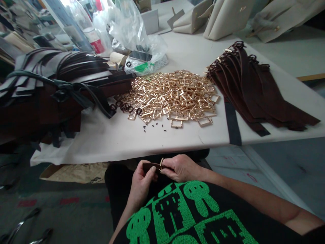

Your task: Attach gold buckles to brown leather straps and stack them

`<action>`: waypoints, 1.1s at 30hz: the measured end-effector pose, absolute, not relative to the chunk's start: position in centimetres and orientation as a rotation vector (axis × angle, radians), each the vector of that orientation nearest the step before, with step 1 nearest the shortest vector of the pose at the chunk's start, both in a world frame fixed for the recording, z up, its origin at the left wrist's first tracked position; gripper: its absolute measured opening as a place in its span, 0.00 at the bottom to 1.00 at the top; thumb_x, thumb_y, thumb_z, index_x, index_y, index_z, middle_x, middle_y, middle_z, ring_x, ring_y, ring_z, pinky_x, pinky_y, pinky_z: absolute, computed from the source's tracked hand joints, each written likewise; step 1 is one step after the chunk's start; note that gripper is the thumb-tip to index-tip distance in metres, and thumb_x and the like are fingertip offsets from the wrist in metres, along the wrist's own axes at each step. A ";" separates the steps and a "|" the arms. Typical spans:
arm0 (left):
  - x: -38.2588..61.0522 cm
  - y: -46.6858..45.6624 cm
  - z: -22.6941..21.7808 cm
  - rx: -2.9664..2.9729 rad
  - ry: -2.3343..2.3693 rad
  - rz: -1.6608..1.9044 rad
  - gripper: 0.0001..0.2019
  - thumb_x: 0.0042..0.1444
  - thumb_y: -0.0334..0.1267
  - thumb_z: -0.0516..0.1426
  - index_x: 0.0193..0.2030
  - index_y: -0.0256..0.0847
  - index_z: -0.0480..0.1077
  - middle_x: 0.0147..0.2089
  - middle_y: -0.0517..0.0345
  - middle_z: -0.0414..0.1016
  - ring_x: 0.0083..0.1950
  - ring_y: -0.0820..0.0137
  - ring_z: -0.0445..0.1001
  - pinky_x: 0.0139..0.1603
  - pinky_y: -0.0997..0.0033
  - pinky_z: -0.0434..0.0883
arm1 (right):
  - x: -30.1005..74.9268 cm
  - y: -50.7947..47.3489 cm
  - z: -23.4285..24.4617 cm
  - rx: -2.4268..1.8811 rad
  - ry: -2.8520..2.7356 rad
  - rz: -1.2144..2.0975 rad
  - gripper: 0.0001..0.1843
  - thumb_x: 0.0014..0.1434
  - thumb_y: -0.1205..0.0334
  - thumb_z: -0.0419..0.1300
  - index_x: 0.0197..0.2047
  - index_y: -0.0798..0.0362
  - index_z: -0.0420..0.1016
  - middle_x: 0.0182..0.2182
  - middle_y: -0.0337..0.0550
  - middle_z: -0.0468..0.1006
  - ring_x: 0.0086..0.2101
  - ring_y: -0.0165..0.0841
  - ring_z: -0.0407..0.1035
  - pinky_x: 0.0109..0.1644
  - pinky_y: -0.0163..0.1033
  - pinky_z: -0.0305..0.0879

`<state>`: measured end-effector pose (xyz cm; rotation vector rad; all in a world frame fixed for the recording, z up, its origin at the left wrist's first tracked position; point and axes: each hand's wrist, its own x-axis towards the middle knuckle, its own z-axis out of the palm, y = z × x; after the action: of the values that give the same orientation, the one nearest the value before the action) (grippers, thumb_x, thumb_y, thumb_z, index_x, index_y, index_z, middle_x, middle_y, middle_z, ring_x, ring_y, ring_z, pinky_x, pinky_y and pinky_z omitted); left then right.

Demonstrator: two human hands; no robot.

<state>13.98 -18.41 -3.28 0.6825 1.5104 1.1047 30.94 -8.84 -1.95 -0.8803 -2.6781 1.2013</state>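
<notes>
Both my hands are low in front of my lap, below the table's front edge. My left hand (142, 184) pinches a short dark brown leather strap (150, 166) at its left end. My right hand (180, 167) grips the same strap at its right end, where a small gold buckle (161, 162) sits on it. All the fingers are closed. A big heap of gold buckles (172, 96) lies on the white table (122, 139) straight ahead. Brown leather straps (251, 88) with buckles fitted lie fanned out to the right of the heap.
A pile of dark straps and bands (50, 88) fills the table's left side. Clear plastic bags (137, 37) stand behind the buckles, and cream leather bags (218, 17) lie further back. Tiny dark bits (154, 126) and dark rings (125, 107) lie near the heap. Brown paper (76, 171) hangs under the table.
</notes>
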 end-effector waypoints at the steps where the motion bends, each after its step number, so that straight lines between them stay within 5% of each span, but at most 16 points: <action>1: 14.0 -18.4 -3.3 0.674 1.509 1.106 0.15 0.52 0.48 0.64 0.36 0.40 0.68 0.24 0.64 0.71 0.25 0.73 0.68 0.29 0.74 0.66 | 31.0 -8.8 -2.0 -0.875 -2.664 1.218 0.06 0.62 0.63 0.59 0.37 0.53 0.78 0.28 0.41 0.79 0.26 0.31 0.66 0.29 0.35 0.47; 8: 13.9 -18.4 -3.6 0.593 1.411 1.077 0.14 0.52 0.45 0.65 0.36 0.39 0.69 0.27 0.62 0.73 0.26 0.74 0.69 0.30 0.75 0.66 | 31.5 -8.6 -1.9 -0.743 -2.491 1.504 0.07 0.60 0.67 0.57 0.33 0.55 0.76 0.24 0.36 0.74 0.23 0.27 0.62 0.27 0.32 0.50; 18: 13.9 -18.7 -2.4 1.049 1.869 1.105 0.08 0.48 0.44 0.66 0.30 0.45 0.75 0.25 0.60 0.76 0.27 0.67 0.70 0.30 0.71 0.65 | 30.2 -8.8 -1.8 -1.063 -2.480 1.411 0.07 0.61 0.63 0.61 0.32 0.55 0.78 0.23 0.38 0.75 0.23 0.29 0.62 0.27 0.33 0.49; 25: 13.5 -19.8 -1.8 0.870 1.610 1.231 0.25 0.58 0.59 0.55 0.44 0.41 0.80 0.33 0.52 0.79 0.33 0.64 0.74 0.37 0.67 0.70 | 30.1 -8.5 -2.1 -1.113 -2.307 1.447 0.09 0.63 0.61 0.61 0.34 0.56 0.79 0.24 0.38 0.76 0.24 0.28 0.64 0.28 0.33 0.52; 29: 13.1 -19.6 -2.3 0.823 1.545 1.132 0.16 0.56 0.52 0.61 0.40 0.40 0.78 0.32 0.55 0.76 0.32 0.68 0.73 0.34 0.72 0.70 | 30.3 -8.3 -1.9 -1.060 -2.320 1.480 0.10 0.63 0.61 0.61 0.33 0.56 0.79 0.24 0.38 0.76 0.25 0.29 0.65 0.29 0.32 0.52; 33: 13.0 -19.0 -1.9 0.801 1.363 1.086 0.27 0.55 0.45 0.64 0.61 0.46 0.67 0.48 0.49 0.78 0.41 0.64 0.78 0.40 0.67 0.74 | 30.5 -7.9 -0.5 -0.935 -2.441 1.491 0.06 0.61 0.66 0.61 0.35 0.56 0.80 0.27 0.39 0.78 0.26 0.30 0.66 0.30 0.33 0.54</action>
<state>12.97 -18.98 -1.89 0.8007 1.3626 1.0862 30.47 -7.95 -0.54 -0.9352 -2.4410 1.4906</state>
